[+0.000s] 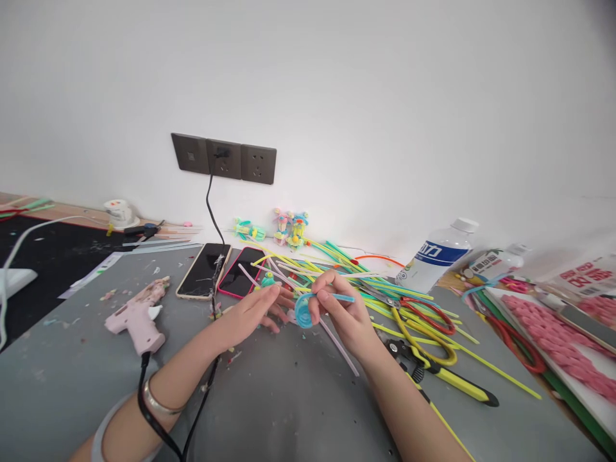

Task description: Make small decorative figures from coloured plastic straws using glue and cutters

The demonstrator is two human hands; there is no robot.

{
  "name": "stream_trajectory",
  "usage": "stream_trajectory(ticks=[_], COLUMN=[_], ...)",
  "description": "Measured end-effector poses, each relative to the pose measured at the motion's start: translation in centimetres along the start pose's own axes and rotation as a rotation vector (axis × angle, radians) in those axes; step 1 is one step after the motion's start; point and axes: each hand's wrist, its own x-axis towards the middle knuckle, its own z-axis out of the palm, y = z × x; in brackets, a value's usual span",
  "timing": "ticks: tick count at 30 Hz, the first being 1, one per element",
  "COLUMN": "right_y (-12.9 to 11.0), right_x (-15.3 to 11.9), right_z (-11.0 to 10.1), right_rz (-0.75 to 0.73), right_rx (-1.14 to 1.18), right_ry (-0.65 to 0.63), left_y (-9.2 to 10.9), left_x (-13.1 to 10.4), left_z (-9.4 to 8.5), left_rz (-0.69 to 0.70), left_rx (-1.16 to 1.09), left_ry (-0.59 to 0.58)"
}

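Observation:
A blue coil (303, 312) of thin strip, with a straight tail pointing right, is pinched between the thumb and fingers of my right hand (342, 308). To its left, my left hand (257, 312) has its fingers apart, with no object seen in its grip. Just beyond the left fingertips stands a small teal figure (268, 279). A pale lilac strip (341, 350) runs on the grey mat beneath my right hand.
A pink glue gun (139, 317) lies left, its black cord under my left arm. Two phones (203, 273) lie behind. Yellow-handled pliers (450, 378), scissors (423, 327), many coloured strips and a bottle (436, 256) are at right. Small figures (290, 228) stand by the wall.

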Motion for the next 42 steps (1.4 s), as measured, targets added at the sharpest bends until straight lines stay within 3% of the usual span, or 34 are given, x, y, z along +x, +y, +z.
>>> stream_trajectory(ticks=[4, 7, 10, 14, 19, 27, 35, 42], right_y=[-0.3, -0.6, -0.9, -1.4, -1.7, -1.3, -0.9, -1.2], right_x=[-0.1, -0.1, 0.0, 0.2, 0.6, 0.3, 0.0, -0.1], right_z=[0.0, 0.0, -0.4, -2.0, -3.6, -3.0, -2.2, -2.0], right_rz=[0.041, 0.064, 0.065, 0.114, 0.282, 0.559, 0.645, 0.649], right_rx=[0.0, 0.004, 0.02, -0.027, -0.186, -0.384, -0.385, -0.366], right_ry=[-0.022, -0.054, -0.074, -0.11, -0.174, -0.428, -0.551, -0.573], left_y=[0.4, 0.9, 1.2, 1.1, 0.8, 0.4, 1.0, 0.8], left_x=[-0.3, -0.6, -0.5, -0.2, 0.2, -0.1, -0.1, -0.1], left_z=[0.7, 0.9, 0.5, -0.3, -1.0, -0.4, 0.4, 0.3], left_rz=[-0.199, -0.236, -0.191, -0.105, 0.088, 0.165, 0.136, 0.151], left_rx=[-0.135, -0.206, -0.257, -0.236, -0.027, 0.467, 0.554, 0.57], left_ry=[-0.139, -0.203, -0.16, 0.013, 0.175, 0.079, 0.02, -0.005])
